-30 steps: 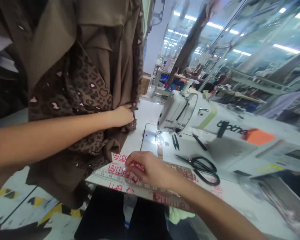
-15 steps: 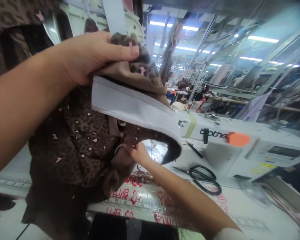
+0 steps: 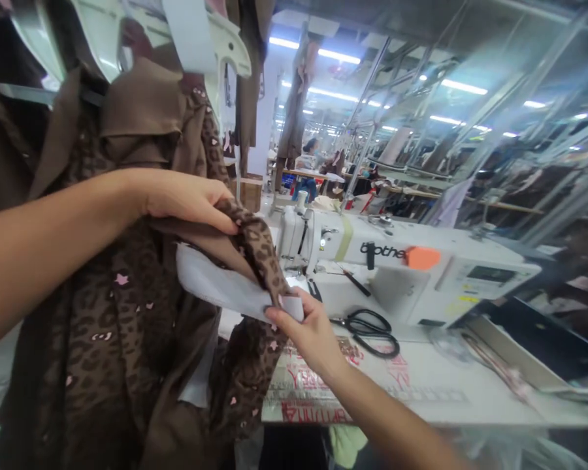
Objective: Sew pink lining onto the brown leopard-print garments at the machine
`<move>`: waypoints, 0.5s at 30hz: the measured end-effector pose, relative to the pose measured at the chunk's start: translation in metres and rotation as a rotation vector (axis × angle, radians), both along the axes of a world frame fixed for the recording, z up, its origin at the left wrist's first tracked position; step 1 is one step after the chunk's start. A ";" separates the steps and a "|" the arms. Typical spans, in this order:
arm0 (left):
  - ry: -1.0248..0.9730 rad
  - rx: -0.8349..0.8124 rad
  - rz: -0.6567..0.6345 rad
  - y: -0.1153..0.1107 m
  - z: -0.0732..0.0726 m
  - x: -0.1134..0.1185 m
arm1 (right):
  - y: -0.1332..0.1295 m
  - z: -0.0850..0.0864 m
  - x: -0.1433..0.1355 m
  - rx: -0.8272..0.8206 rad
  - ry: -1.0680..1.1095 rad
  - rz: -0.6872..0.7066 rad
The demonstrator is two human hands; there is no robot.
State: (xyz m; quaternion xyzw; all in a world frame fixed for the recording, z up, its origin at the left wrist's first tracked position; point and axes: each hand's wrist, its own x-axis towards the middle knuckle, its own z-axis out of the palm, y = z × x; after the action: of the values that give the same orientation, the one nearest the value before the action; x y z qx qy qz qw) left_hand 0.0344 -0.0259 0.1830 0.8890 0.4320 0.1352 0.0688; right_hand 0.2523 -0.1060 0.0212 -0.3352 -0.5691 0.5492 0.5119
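A brown leopard-print garment (image 3: 122,307) with small pink shapes hangs across the left and middle of the view. My left hand (image 3: 191,202) is closed on its upper folded edge, thumb on top. Below that hand runs a white strip (image 3: 220,287) along the garment's edge. My right hand (image 3: 306,326) pinches the strip's right end together with the printed cloth, thumb in front. Behind the right hand stands a white sewing machine (image 3: 387,254) marked "brother", its needle area partly covered by the cloth and hand.
Black-handled scissors (image 3: 372,333) lie on the sewing table (image 3: 421,372), close to my right forearm. An open box (image 3: 534,346) sits at the right end. More brown garments hang from a pale hanger rack (image 3: 230,49) at upper left. Farther back, a person (image 3: 311,153) sits at another table.
Both hands changed place on the garment: the left came down, the right rose to the white strip's end. The garment swung away from the machine, and the view turned left.
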 end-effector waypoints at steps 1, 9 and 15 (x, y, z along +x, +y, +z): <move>0.106 0.047 0.064 0.000 -0.003 0.002 | -0.003 0.000 0.001 0.100 -0.045 -0.085; 0.051 0.088 -0.378 -0.046 -0.054 0.058 | -0.006 0.016 0.015 0.272 -0.168 -0.163; -0.166 -0.102 -0.287 -0.047 -0.070 0.089 | -0.031 0.046 0.038 0.716 -0.406 -0.409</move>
State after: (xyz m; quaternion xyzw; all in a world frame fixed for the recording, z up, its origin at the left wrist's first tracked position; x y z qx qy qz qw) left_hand 0.1237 -0.0733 0.1133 0.9227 0.2999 0.1748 0.1680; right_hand 0.2902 -0.1373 0.0668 -0.3435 -0.7340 0.1290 0.5715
